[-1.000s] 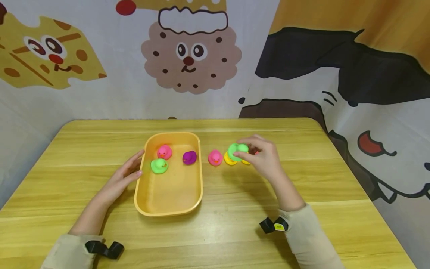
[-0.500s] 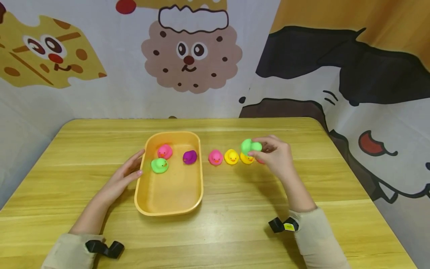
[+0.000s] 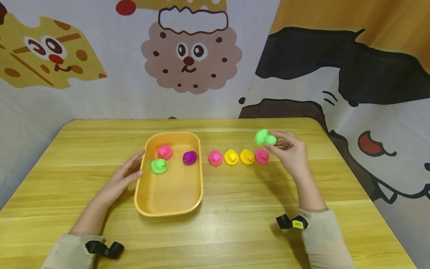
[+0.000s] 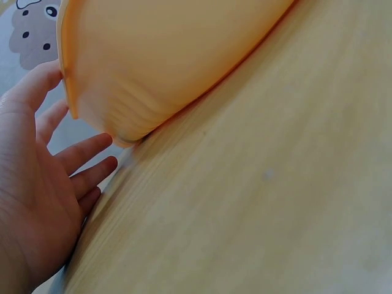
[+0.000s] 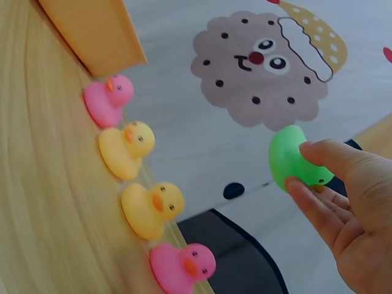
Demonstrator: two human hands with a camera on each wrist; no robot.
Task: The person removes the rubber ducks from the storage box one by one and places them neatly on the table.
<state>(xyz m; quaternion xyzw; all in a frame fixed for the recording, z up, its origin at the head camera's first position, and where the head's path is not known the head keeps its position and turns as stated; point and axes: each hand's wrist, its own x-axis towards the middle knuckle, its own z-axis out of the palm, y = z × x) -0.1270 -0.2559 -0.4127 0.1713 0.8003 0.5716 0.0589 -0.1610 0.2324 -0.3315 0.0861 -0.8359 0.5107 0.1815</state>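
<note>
We see the right hand (image 3: 291, 152) pinching the green duck (image 3: 261, 138) in the air over the table (image 3: 235, 224), near the right-end pink duck (image 3: 262, 156). With only thumb and fingers on its rounded body, we think it could slip — and knock the row crooked. The left hand (image 3: 122, 176), fingers spread, touches the orange tray (image 3: 171, 194); a stray push there could shove it into the left-end pink duck (image 3: 215, 158).

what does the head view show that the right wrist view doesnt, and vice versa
Only the head view: the left hand, plus a purple duck, pink duck and green duck inside the orange tray.
Only the right wrist view: the eye of the held green duck.
Both: the right hand pinching that duck, two yellow ducks between pink ducks, and the tray.
</note>
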